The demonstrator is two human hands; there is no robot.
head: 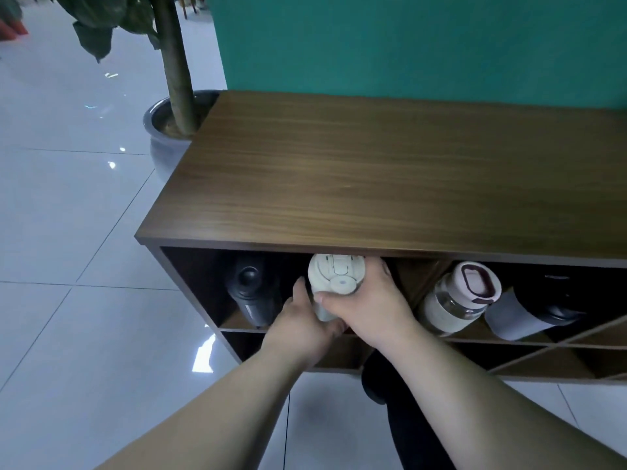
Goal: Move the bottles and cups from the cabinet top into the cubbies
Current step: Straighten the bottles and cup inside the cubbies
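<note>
A cream-white lidded cup (336, 277) sits at the mouth of the top-left cubby of the brown wooden cabinet (373, 184). My left hand (302, 320) cups its lower left side and my right hand (369, 303) wraps its right side and front. A black bottle (252, 293) stands in the same cubby, just left of the cup. In the cubby to the right lean a clear glass bottle with a white and maroon lid (458, 300) and a dark cup with a grey sleeve (529, 310). The cabinet top holds nothing.
A potted plant in a grey pot (169, 137) stands off the cabinet's back left corner. A teal wall (407, 45) runs behind the cabinet. Lower cubbies with diagonal dividers (543, 354) lie beneath. Glossy floor tiles (84, 266) spread to the left.
</note>
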